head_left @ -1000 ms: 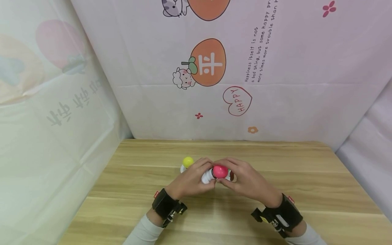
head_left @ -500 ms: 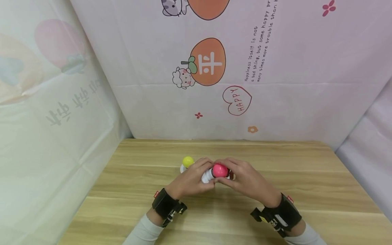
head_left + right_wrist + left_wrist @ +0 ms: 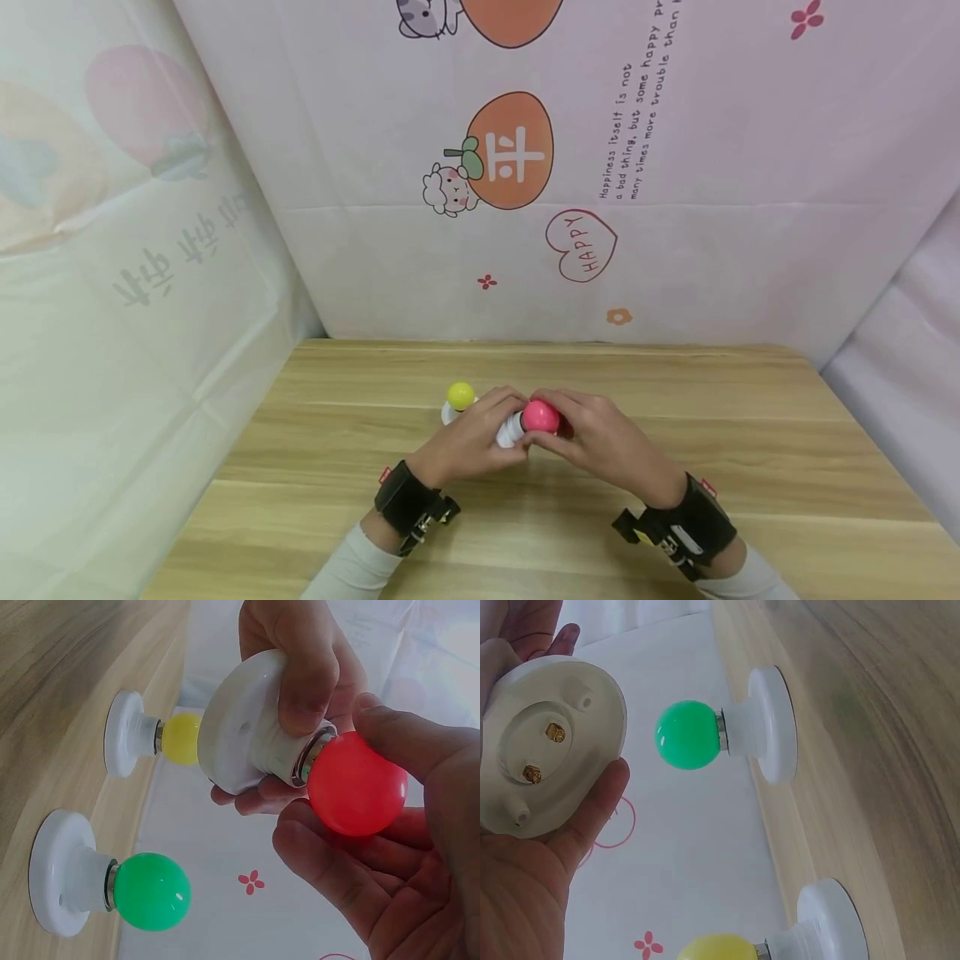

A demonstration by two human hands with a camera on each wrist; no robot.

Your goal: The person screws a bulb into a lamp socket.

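Off the table, my left hand point(image 3: 472, 442) grips a white lamp holder point(image 3: 236, 727) by its neck and round base. In the left wrist view the hollow underside of this holder point(image 3: 577, 754) shows two brass-coloured terminals. A red bulb point(image 3: 358, 784) sits at the holder's mouth, a strip of its metal cap visible at the rim. My right hand point(image 3: 607, 442) pinches the bulb's globe between thumb and fingers. In the head view the red bulb point(image 3: 541, 417) faces up toward me, and the hands hide much of the holder.
Two similar white lamp holders stand upright on the wooden table point(image 3: 360, 500), one with a green bulb point(image 3: 688, 735), the other with a yellow bulb point(image 3: 461, 396). My right hand hides the green one in the head view. A printed cloth point(image 3: 420, 275) hangs behind the table.
The right hand's fingers have shifted slightly around the red bulb, which sits a touch higher in the head view. The left hand has hardly moved.
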